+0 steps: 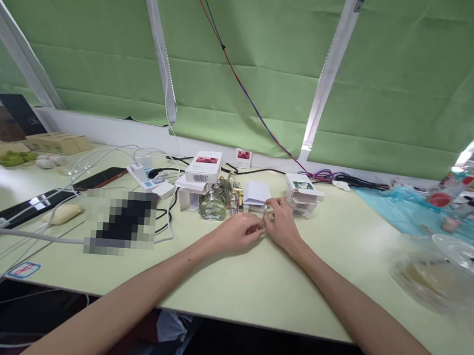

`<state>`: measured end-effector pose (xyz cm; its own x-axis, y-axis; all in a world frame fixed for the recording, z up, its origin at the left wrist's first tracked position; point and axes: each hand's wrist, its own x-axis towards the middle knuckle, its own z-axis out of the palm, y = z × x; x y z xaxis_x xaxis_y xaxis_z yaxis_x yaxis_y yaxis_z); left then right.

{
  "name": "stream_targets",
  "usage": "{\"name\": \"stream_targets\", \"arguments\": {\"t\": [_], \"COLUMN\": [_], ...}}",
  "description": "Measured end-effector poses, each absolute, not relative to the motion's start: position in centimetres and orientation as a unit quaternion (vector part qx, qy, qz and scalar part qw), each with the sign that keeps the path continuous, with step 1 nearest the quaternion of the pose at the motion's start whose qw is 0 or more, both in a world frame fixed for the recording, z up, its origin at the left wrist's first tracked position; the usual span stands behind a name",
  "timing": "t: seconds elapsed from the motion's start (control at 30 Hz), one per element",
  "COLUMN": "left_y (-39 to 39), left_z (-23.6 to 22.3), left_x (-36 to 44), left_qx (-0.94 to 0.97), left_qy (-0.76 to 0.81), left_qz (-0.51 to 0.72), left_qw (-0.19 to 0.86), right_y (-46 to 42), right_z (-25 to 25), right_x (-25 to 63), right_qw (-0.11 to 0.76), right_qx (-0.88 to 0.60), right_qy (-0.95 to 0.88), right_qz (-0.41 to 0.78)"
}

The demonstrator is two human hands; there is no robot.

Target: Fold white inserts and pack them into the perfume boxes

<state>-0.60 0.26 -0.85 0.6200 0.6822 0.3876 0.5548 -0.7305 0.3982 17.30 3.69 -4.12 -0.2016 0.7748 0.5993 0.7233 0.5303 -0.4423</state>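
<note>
A small white box (257, 192) with an open end lies at the middle of the table, beyond my hands. My right hand (281, 224) is at its near right corner, index finger on the edge and thumb curled below. My left hand (241, 231) rests just left of it, with fingers curled together and tips close to the right thumb; what they hold, if anything, is hidden. Several glass bottles (213, 205) stand left of the box. A white carton with a red picture (204, 167) sits on an open carton (189, 196). More open cartons (303, 190) are stacked at right.
A power strip (143, 176), white cables (50, 235) and a pixelated dark object (124, 221) lie at left. A small card (244, 157) leans by the wall. At right are a blue plastic sheet (385, 204) and a clear plastic container (436, 278).
</note>
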Motion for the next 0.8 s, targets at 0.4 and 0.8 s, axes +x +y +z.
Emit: {"name": "stream_targets", "arguments": {"t": [0.4, 0.8], "left_y": [0.24, 0.29], "left_z": [-1.0, -0.96], "left_x": [-0.7, -0.78], "left_qx": [0.892, 0.894], "left_qy": [0.347, 0.338], "left_qz": [0.254, 0.256], "left_qw": [0.138, 0.143], "right_y": [3.58, 3.64], "right_z": [-4.08, -4.2], "right_x": [17.54, 17.57], "right_qw": [0.359, 0.339], "right_qx": [-0.457, -0.461], "right_qy": [-0.814, -0.819], "right_qz": [0.011, 0.02]}}
